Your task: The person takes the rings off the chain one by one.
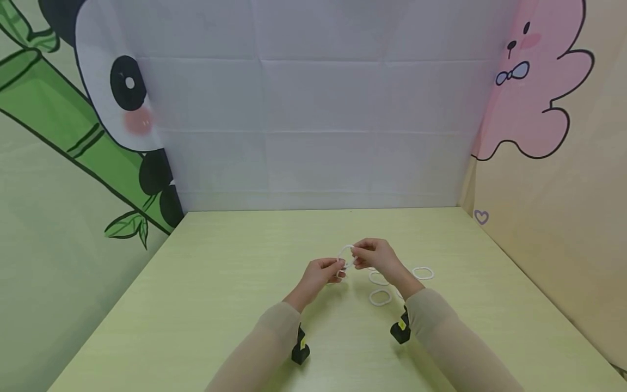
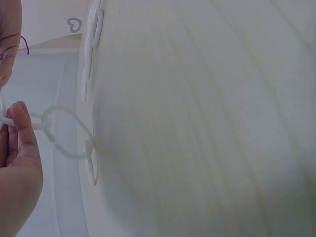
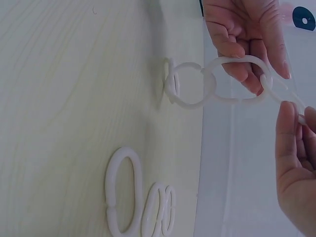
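Note:
In the head view, my left hand (image 1: 318,276) and right hand (image 1: 376,255) meet above the table at a white chain link (image 1: 345,248). The left hand holds an oval plastic link (image 3: 242,99), seen in the right wrist view. Hooked through its end is another link, whose far side is pinched between the right thumb and fingers (image 3: 291,158). From the left hand's link hangs a further link (image 2: 69,113), joined to one lower down (image 2: 91,170) close to the tabletop. The left fingers cover part of the link they hold.
Several loose white links (image 1: 380,297) lie on the pale table (image 1: 235,272), under and beside the right forearm. A black wrist device (image 1: 300,348) hangs under the left sleeve, another (image 1: 401,328) under the right. A white panel (image 1: 318,109) stands behind the table.

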{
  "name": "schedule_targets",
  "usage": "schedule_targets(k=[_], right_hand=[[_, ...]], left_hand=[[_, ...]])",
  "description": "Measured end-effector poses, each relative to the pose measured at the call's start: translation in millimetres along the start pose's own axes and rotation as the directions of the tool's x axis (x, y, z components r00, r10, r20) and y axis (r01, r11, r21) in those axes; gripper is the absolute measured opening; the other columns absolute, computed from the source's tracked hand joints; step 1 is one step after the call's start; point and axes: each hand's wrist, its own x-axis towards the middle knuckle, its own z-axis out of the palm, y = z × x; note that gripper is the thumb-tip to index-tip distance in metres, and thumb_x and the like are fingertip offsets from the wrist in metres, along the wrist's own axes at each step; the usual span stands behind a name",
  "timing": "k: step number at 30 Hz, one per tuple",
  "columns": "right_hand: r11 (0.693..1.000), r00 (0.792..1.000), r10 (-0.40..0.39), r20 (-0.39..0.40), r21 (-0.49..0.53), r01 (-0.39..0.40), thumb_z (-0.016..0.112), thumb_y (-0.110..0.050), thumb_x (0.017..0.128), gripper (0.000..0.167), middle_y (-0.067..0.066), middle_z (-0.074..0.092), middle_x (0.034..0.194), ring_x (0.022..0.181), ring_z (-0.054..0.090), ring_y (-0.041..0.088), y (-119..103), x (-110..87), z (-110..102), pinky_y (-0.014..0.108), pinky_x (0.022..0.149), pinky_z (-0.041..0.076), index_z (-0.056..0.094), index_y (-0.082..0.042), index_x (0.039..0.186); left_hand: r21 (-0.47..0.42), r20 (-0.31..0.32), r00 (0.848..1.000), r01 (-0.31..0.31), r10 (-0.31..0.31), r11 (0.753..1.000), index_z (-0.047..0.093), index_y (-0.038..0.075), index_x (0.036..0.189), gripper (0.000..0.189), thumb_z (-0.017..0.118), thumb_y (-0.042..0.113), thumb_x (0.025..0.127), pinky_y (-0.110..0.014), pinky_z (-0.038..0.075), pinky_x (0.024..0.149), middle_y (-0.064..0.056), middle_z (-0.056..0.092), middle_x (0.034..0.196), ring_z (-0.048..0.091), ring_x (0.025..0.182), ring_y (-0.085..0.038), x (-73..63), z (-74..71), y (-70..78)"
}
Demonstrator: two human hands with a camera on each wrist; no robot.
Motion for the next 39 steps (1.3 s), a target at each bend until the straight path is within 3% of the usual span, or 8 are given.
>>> schedule_targets(k=[8,14,21,31,39], right_hand=[[1.000,1.000,-0.008,-0.022,0.029,0.009,0.059,-0.008,0.091,0.026,0.018,0.060,0.083,0.064,0.061,0.014,-3.2,-1.3,-2.7,0.031,0.065,0.055,0.056,0.014,0.104],[0.998,0.999,-0.027,-0.025,0.055,0.028,0.058,-0.007,0.091,0.028,0.009,0.060,0.080,0.064,0.060,0.013,-4.0,-0.3,-4.7,0.030,0.065,0.055,0.053,0.016,0.106],[0.997,0.999,-0.019,-0.027,0.071,0.021,0.057,-0.007,0.091,0.027,0.009,0.062,0.084,0.065,0.060,0.013,-6.3,1.4,-4.6,0.031,0.066,0.055,0.053,0.015,0.107],[0.997,0.999,-0.023,-0.026,0.078,0.025,0.057,-0.009,0.092,0.023,0.009,0.061,0.082,0.064,0.060,0.013,-6.8,1.5,-6.3,0.029,0.064,0.055,0.053,0.010,0.105],[0.999,0.999,-0.011,-0.043,0.035,0.013,0.059,-0.014,0.091,0.030,0.008,0.059,0.078,0.063,0.059,0.014,-7.0,1.5,-4.0,0.030,0.062,0.055,0.055,0.011,0.109]], left_hand=[[0.016,-0.014,1.000,0.012,-0.012,1.000,0.061,-0.007,0.112,0.035,0.063,0.019,0.089,-0.030,0.052,0.077,-0.017,0.064,0.101,0.062,0.082,-0.015,-3.2,1.1,7.8],[0.006,-0.027,1.000,-0.001,0.001,1.000,0.061,-0.008,0.112,0.031,0.062,0.013,0.089,-0.030,0.052,0.077,-0.018,0.064,0.101,0.063,0.082,-0.015,-1.3,-0.1,12.1],[-0.020,-0.063,0.998,0.000,-0.001,1.000,0.060,-0.009,0.113,0.030,0.061,0.010,0.090,-0.031,0.052,0.077,-0.022,0.063,0.102,0.063,0.080,-0.015,2.0,-2.5,16.2],[-0.004,-0.126,0.992,-0.029,0.028,1.000,0.063,-0.007,0.111,0.033,0.063,0.017,0.088,-0.030,0.053,0.075,-0.010,0.067,0.088,0.062,0.076,-0.013,2.4,-2.6,17.5],[-0.012,-0.143,0.989,-0.048,0.046,0.999,0.065,-0.005,0.108,0.028,0.062,0.016,0.089,-0.030,0.053,0.075,-0.009,0.066,0.089,0.062,0.076,-0.013,4.4,-3.6,20.9]])
